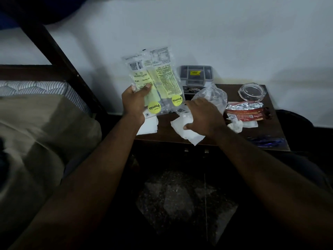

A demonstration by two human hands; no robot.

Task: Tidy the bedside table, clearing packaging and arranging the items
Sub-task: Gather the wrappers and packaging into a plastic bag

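Note:
My left hand (136, 101) grips an empty clear plastic packet with yellow-green labels (158, 76), held upright above the left end of the dark wooden bedside table (270, 105). My right hand (203, 117) hovers palm down over the table's middle, fingers spread, resting on a crumpled white paper (187, 131). A crumpled clear plastic bag (212, 95) lies just beyond its fingers. To the right lies a torn red and silver foil wrapper (246, 111) with a white tissue wad (236, 126) beside it.
A grey lidded box (196, 74) stands at the back against the white wall. A round clear glass dish (251, 92) sits at the back right. Another white paper (148, 126) lies under the packet. A blue object (266, 141) is at the front right edge. The bed (36, 127) is left.

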